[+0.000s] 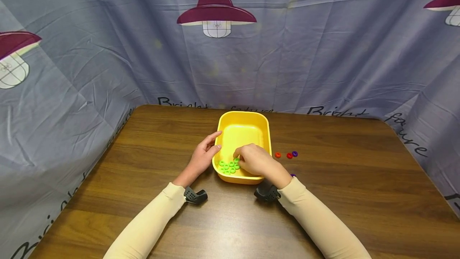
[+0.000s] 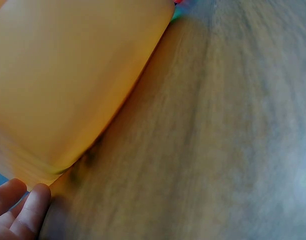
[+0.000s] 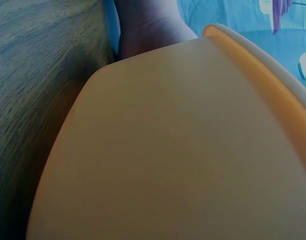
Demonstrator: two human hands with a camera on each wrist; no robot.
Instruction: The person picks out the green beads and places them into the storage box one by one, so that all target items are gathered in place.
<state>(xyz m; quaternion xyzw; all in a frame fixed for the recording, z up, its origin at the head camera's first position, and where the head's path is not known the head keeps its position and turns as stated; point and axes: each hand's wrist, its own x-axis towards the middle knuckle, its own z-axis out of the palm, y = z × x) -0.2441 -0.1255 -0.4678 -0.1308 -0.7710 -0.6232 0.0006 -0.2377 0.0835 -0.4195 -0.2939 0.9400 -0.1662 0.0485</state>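
Observation:
A yellow plastic bin (image 1: pixel 244 119) stands on the wooden table, and a cluster of small green rings (image 1: pixel 227 165) lies in its near left corner. My left hand (image 1: pixel 202 157) rests against the bin's left side, its thumb and a fingertip at the rim. In the left wrist view, fingers (image 2: pixel 33 210) show beside the lower corner of the bin. My right hand (image 1: pixel 253 159) reaches over the right rim into the bin, its bent fingers down at the green rings. Whether they pinch a ring is hidden. Only the bin's outer wall (image 3: pixel 167 140) fills most of the right wrist view.
Right of the bin lie an orange ring (image 1: pixel 278 155), a red ring (image 1: pixel 289 156) and a purple ring (image 1: pixel 295 154) on the table (image 1: pixel 341 179). Another purple ring (image 1: pixel 293 175) is partly covered by the right wrist. A printed curtain (image 1: pixel 305 51) hangs behind the table's far edge.

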